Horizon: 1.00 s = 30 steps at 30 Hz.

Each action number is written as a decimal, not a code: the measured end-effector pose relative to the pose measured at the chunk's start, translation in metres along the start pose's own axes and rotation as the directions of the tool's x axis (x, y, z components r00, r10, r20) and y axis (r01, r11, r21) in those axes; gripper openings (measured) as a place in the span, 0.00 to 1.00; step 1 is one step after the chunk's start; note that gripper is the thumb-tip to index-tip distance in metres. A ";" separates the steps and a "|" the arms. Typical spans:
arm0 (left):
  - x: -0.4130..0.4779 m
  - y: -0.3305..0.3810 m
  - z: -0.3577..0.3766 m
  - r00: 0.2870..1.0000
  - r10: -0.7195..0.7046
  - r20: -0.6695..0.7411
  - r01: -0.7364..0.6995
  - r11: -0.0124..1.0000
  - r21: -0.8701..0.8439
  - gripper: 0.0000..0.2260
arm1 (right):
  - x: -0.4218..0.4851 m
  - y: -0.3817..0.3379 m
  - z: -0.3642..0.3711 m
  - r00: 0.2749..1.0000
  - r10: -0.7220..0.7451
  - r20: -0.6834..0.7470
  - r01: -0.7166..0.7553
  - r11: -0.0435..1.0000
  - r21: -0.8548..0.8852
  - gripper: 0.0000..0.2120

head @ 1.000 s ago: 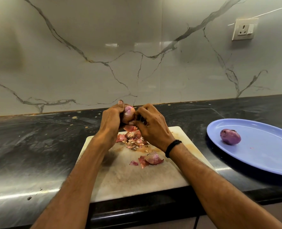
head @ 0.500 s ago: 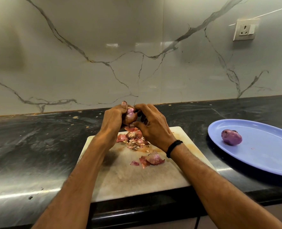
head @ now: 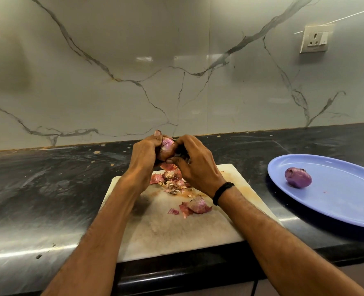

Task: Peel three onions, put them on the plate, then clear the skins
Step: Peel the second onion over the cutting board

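Counter [head: 38, 189]: one, black, with a wide stretch left of the cutting board [head: 176, 238].
Left hand [head: 143, 159]: curled round one onion [head: 166, 147] above the far edge.
Right hand [head: 195, 165]: fingertips pinching that onion's right side.
Skins [head: 172, 180]: one pile beneath the hands, a few loose pieces nearer.
Plate [head: 347, 201]: one, a counter strip apart from the cutting board; one peeled onion [head: 298, 177] near its left rim.
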State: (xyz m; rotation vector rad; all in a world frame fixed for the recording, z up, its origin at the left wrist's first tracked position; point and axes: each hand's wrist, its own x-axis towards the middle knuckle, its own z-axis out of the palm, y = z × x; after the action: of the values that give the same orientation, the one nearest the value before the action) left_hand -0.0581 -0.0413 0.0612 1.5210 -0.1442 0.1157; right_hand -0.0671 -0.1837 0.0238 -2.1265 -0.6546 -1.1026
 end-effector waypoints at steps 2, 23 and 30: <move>0.000 0.000 0.000 1.000 0.000 -0.003 0.000 1.000 0.004 0.14 | 0.001 -0.001 -0.002 1.000 0.016 0.000 -0.016 1.000 0.026 0.18; -0.001 -0.001 0.004 1.000 0.020 0.013 -0.021 0.998 0.065 0.15 | 0.002 0.001 0.000 0.986 -0.024 -0.165 0.008 0.996 -0.094 0.05; 0.004 0.002 -0.001 0.993 0.009 -0.120 -0.011 1.000 -0.017 0.15 | 0.002 0.002 0.000 0.989 0.005 -0.145 -0.016 0.997 -0.077 0.05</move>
State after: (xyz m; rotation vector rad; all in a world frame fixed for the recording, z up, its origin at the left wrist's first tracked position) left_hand -0.0544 -0.0406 0.0635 1.4915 -0.0567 0.2124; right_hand -0.0648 -0.1850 0.0253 -2.0886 -0.5398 -1.2826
